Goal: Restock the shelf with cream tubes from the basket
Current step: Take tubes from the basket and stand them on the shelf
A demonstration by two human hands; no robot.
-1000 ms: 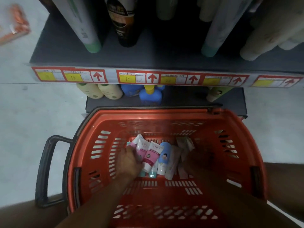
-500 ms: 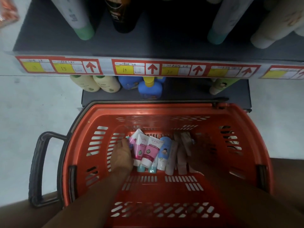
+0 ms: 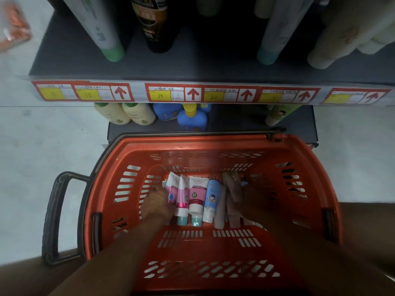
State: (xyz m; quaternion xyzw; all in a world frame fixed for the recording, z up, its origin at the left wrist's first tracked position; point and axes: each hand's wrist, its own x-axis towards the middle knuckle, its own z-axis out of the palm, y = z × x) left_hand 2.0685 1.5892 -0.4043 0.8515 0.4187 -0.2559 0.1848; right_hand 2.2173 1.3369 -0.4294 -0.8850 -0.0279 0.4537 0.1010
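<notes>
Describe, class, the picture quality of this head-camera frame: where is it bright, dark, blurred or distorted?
Head view: dim overall; the cream tubes catch the brightest light, the right hand lies in deep shadow and motion blur, the left hand is softly blurred; the wide lens bows the shelf edge and splays the bottles above; the orange packet at top left is smeared.

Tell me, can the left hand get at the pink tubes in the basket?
Probably yes. The left hand is already inside the orange basket, touching the leftmost pink tubes, and nothing lies over them. Whether it has gripped one is unclear.
</notes>
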